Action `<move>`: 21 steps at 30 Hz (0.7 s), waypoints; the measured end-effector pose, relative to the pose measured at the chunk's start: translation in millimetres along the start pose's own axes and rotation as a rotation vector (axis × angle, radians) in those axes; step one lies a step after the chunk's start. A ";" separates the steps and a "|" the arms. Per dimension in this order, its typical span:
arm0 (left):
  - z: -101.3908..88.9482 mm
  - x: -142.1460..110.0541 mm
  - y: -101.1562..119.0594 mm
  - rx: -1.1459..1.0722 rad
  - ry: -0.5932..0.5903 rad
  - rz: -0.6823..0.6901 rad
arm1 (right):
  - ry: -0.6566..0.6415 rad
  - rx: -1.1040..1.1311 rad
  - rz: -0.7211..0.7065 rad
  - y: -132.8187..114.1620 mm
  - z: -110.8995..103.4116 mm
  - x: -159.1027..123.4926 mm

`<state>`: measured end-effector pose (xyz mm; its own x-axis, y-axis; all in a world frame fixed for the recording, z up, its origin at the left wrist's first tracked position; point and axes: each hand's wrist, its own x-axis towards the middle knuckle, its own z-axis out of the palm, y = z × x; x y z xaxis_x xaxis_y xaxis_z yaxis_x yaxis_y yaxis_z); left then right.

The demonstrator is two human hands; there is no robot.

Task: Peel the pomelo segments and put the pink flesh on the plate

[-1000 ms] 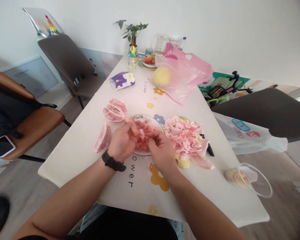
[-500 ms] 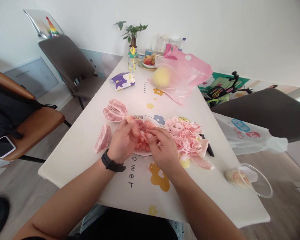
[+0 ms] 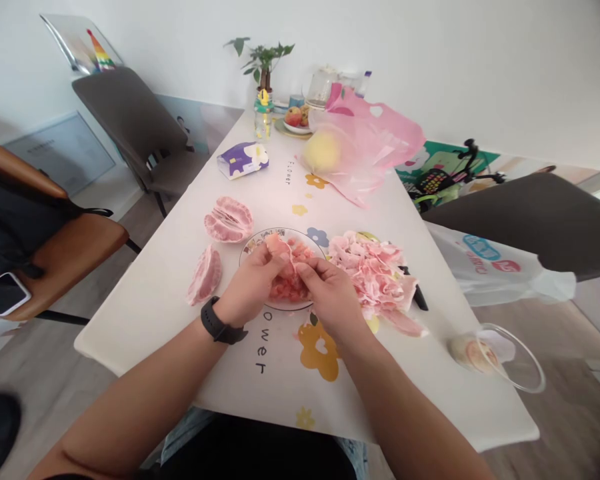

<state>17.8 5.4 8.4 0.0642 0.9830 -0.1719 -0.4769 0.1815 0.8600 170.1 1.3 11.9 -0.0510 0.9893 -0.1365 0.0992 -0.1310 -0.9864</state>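
My left hand (image 3: 254,283), with a black watch on the wrist, is closed on a pomelo segment (image 3: 279,247) above the plate (image 3: 247,252). At the segment's right side, my right hand (image 3: 333,293) pinches its edge between thumb and fingers. Pink pieces of pomelo flesh (image 3: 290,291) lie on the plate below both hands. Left of the plate rest two larger unpeeled-membrane pomelo chunks, one pomelo chunk (image 3: 229,220) farther back and another pomelo chunk (image 3: 205,275) nearer. A heap of pale pink peelings (image 3: 373,273) sits right of the plate.
Beside the peelings lies a black-handled object (image 3: 420,298). A clear plastic tub (image 3: 495,360) stands at the right edge. Farther back are a tissue pack (image 3: 243,160), a bottle (image 3: 263,120), a pink bag (image 3: 365,140) with a yellow fruit, and a fruit plate (image 3: 295,128).
The left hand has turned over the plate, bringing the pomelo segment to its middle. My right hand has moved slightly and now meets the segment's edge.
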 end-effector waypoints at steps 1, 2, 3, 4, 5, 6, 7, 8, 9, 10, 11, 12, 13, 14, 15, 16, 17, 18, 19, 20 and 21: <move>-0.5 0.3 -0.6 -0.005 -0.033 -0.010 | -0.008 0.056 0.027 0.7 0.4 0.3; -0.8 0.4 -1.1 -0.020 -0.071 -0.013 | -0.017 0.132 0.055 1.4 1.2 0.5; -1.0 0.4 -1.7 -0.042 -0.113 -0.009 | -0.024 0.219 0.082 1.8 2.1 0.8; -1.0 0.3 -2.2 -0.066 -0.151 -0.001 | -0.033 0.304 0.106 2.0 3.1 1.0; -1.0 0.2 -2.6 -0.085 -0.184 0.003 | -0.041 0.380 0.126 1.9 3.9 1.2; -0.9 0.0 -2.8 -0.097 -0.210 0.001 | -0.048 0.439 0.142 1.6 4.3 1.4; -0.8 -0.1 -2.8 -0.105 -0.224 -0.005 | -0.052 0.479 0.152 1.3 4.1 1.5; -0.6 -0.3 -2.4 -0.109 -0.232 -0.015 | -0.056 0.503 0.160 0.9 3.4 1.7; -0.4 -0.5 -1.7 -0.112 -0.236 -0.028 | -0.060 0.517 0.165 0.6 2.2 2.0; -0.2 -0.7 -0.8 -0.116 -0.241 -0.041 | -0.063 0.524 0.168 0.3 0.6 2.3; 0.0 -0.9 0.3 -0.124 -0.250 -0.054 | -0.067 0.529 0.170 0.1 -1.2 2.6; 0.1 -1.1 1.5 -0.133 -0.261 -0.067 | -0.073 0.532 0.172 0.0 -3.1 2.8; 0.0 -1.2 2.7 -0.143 -0.274 -0.078 | -0.080 0.535 0.176 -0.2 -5.0 3.0; -0.2 -1.3 3.7 -0.153 -0.289 -0.088 | -0.089 0.538 0.181 -0.5 -6.6 3.1; -0.6 -1.3 4.6 -0.162 -0.304 -0.099 | -0.096 0.540 0.188 -0.8 -8.0 3.1; -1.2 -1.2 5.2 -0.169 -0.320 -0.109 | -0.101 0.541 0.196 -1.1 -9.2 3.2; -1.7 -1.1 5.5 -0.173 -0.333 -0.118 | -0.102 0.542 0.207 -1.4 -10.2 3.3; -2.2 -1.0 5.8 -0.176 -0.342 -0.125 | -0.102 0.541 0.221 -1.6 -11.1 3.6; -2.6 -1.0 6.0 -0.180 -0.347 -0.128 | -0.097 0.543 0.236 -1.6 -12.0 4.2; -2.6 -1.1 6.2 -0.181 -0.347 -0.130 | -0.091 0.549 0.250 -1.5 -12.9 4.8; -2.3 -1.5 6.5 -0.179 -0.344 -0.133 | -0.082 0.557 0.259 -1.3 -14.0 5.7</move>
<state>12.6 5.1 13.1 0.4104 0.9085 -0.0789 -0.5877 0.3297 0.7389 183.5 8.0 13.7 -0.1731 0.9157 -0.3626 -0.4138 -0.4017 -0.8169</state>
